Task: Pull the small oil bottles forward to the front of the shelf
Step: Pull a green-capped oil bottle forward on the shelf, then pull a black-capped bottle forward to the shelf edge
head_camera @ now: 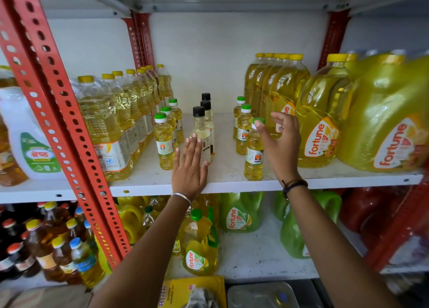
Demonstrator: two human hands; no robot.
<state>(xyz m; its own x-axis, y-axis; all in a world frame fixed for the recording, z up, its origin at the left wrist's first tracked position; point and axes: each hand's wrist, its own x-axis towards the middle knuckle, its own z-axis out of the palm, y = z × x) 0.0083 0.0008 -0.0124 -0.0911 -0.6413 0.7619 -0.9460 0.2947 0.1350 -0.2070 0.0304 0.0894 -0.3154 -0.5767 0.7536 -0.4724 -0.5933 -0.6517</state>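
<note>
On the white shelf (232,182) stand three short rows of small oil bottles. The left row of green-capped bottles (164,143) runs back beside the tall bottles. In the middle stands a row of black-capped bottles (201,126). The right row's front green-capped bottle (254,154) is near the shelf edge, with two more (243,131) behind it. My left hand (190,166) is flat, fingers apart, just in front of the front black-capped bottle. My right hand (282,143) hovers open beside the cap of the front right bottle, thumb near the cap, holding nothing.
Tall yellow-capped oil bottles (111,122) line the left of the shelf. Big yellow Fortune jugs (320,122) crowd the right. A red perforated upright (60,112) stands at the left. The lower shelf holds green jugs (239,212) and dark bottles (46,242).
</note>
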